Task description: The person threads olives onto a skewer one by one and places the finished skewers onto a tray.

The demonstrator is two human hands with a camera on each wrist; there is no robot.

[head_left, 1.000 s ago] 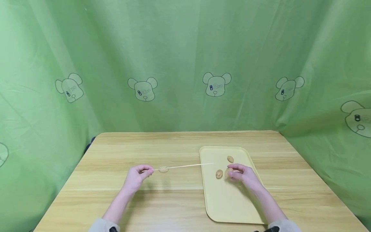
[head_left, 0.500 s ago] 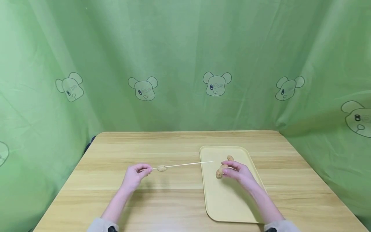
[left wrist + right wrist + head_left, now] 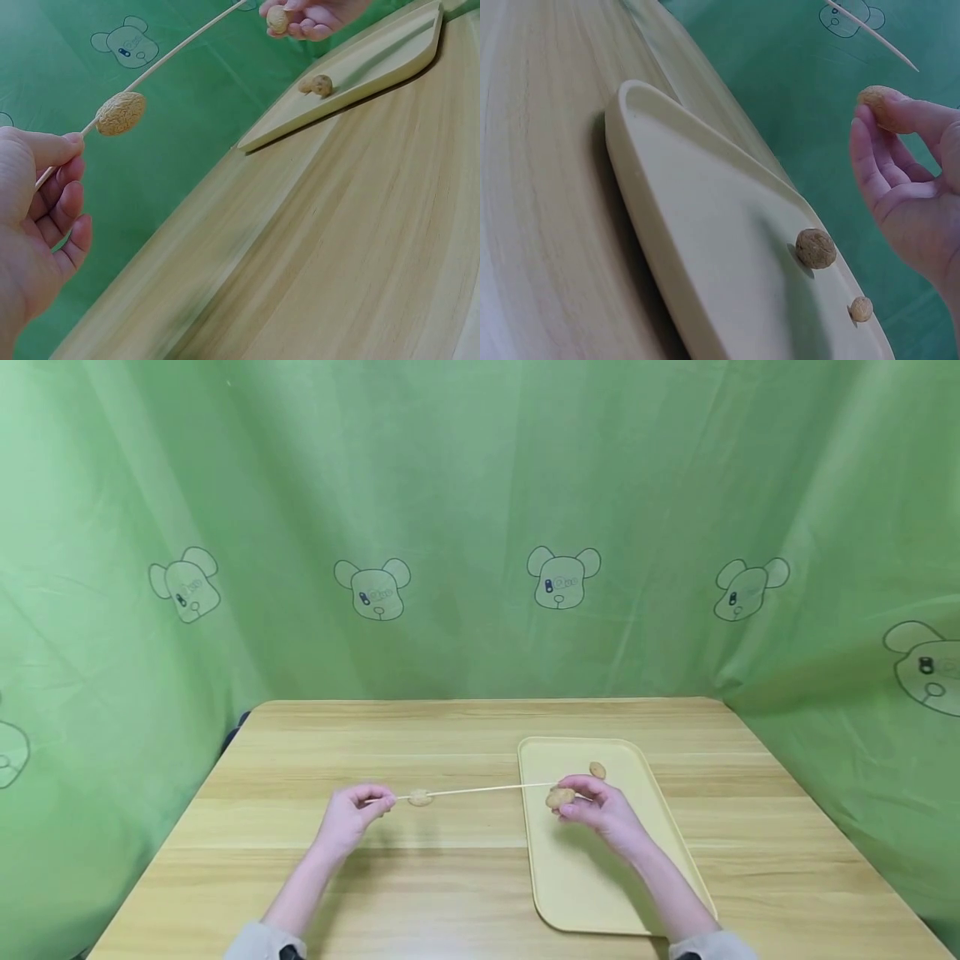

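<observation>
My left hand (image 3: 358,810) pinches a thin wooden skewer (image 3: 480,790) near one end. A wrinkled tan oval ball (image 3: 120,113), walnut-like in texture, is threaded on the skewer just past the fingertips. Between thumb and fingers my right hand (image 3: 603,818) holds another tan ball (image 3: 560,798), raised over the tray. The right wrist view has the skewer's pointed tip (image 3: 911,65) a short way from this ball. Two more balls lie on the tray: a darker wrinkled one (image 3: 815,248), hidden behind my right hand in the head view, and a smaller one (image 3: 861,309).
The pale yellow rectangular tray (image 3: 577,893) with a raised rim lies right of centre on the wood-grain table (image 3: 435,893). Green curtains (image 3: 465,485) printed with bear heads stand behind the table and along its sides.
My right hand has lifted the tan ball and carried it left, towards the skewer's tip. My left hand and the skewer stay nearly in place.
</observation>
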